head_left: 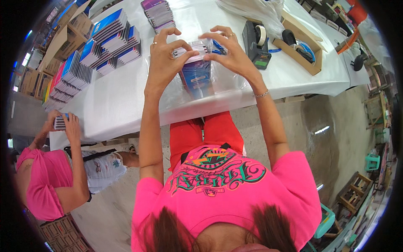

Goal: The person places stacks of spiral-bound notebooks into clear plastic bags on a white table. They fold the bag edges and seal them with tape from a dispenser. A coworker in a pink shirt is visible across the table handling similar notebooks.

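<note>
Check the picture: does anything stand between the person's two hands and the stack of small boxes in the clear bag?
Only the clear plastic bag itself. The left hand and right hand pinch its top, with the stack of boxes inside it.

Blue packs [196, 77], white table [121, 101], black tape dispenser [256, 42].

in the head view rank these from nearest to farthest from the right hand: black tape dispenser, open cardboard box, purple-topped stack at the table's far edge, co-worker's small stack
From the right hand:
1. black tape dispenser, just to its right.
2. open cardboard box, farther right, beyond the dispenser.
3. purple-topped stack, up and to the left, at the table's far edge.
4. co-worker's small stack, far left, held off the table's edge.
</note>
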`<state>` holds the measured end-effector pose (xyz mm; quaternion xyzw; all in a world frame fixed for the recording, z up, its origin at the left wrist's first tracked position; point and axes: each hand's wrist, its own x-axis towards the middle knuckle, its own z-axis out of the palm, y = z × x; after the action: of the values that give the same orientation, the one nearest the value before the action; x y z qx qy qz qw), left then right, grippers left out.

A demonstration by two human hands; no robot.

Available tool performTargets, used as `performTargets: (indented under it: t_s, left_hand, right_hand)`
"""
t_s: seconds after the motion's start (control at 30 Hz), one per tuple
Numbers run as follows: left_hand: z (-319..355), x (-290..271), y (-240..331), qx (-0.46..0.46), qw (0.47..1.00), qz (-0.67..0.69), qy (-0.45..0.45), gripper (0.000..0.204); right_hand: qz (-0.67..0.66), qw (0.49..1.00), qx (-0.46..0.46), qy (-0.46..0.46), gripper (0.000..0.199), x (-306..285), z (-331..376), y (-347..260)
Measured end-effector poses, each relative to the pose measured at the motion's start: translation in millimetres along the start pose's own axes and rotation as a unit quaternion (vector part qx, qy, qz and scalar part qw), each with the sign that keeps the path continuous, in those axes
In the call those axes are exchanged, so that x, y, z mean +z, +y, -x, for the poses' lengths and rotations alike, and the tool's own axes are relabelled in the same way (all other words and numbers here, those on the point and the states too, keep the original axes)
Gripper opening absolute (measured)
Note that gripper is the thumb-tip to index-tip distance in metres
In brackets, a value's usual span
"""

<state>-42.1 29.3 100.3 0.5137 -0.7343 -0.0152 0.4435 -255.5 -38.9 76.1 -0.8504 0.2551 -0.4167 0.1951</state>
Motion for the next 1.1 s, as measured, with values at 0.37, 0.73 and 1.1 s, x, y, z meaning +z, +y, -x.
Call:
performTargets:
  t_s: [0.37,0.73,1.1]
  left_hand:
    - [12.0,-3.2,6.1,-0.039,0.991,0.044,0.121,0.020]
    - [85.4,71.9,-12.7,-0.109,0.962,0.118,0.219,0.060]
    - [54.4,44.7,-19.5,-0.012,0.987,0.001,0.158,0.022]
  right_hand:
    - [-0.065,0.997,-0.042,0.027,0.019,-9.5,-32.9,-9.5]
    - [-0.212,0.970,0.111,0.053,0.097,60.4,65.2,18.7]
    - [-0.130,0.991,0.023,0.026,0.044,54.9,26.3,15.0]
